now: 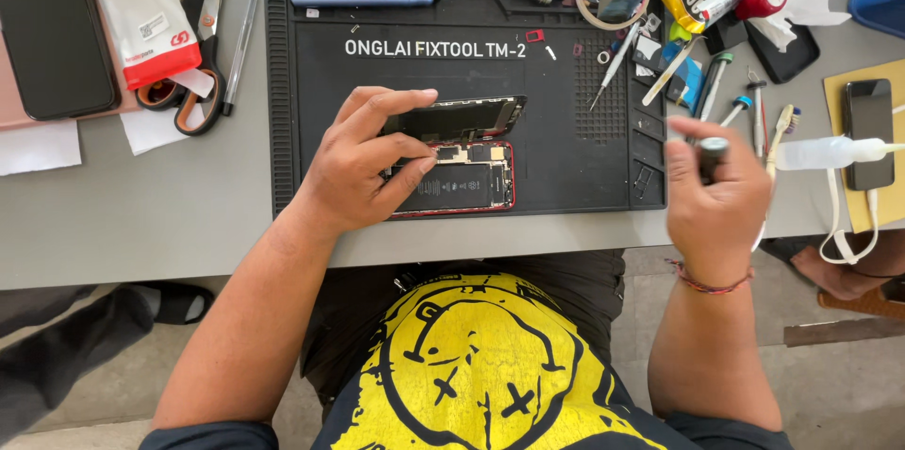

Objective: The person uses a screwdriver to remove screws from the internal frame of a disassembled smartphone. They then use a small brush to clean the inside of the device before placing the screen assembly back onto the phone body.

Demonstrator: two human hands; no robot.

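Two hands work over the black rubber repair mat (566, 158): left hand (363, 163) pinches the opened red-framed phone (462, 177) near the mat's near edge; right hand (721, 191), blurred, seemingly grips a dark-handled screwdriver (712, 150).

Opened phone (467, 181) is lying on work mat (575, 167), partly under left hand (363, 167) fingers (401, 144), w/ its lifted screen (471, 115) sitting just behind those fingertips. Right hand (716, 191) is hovering off mat's right edge, screwdriver (712, 153) sitting betw. its fingers, more drivers (745, 106) lying just behind them. Scissors (203, 82) & dark phone (52, 31) are lying well left of left fingers.
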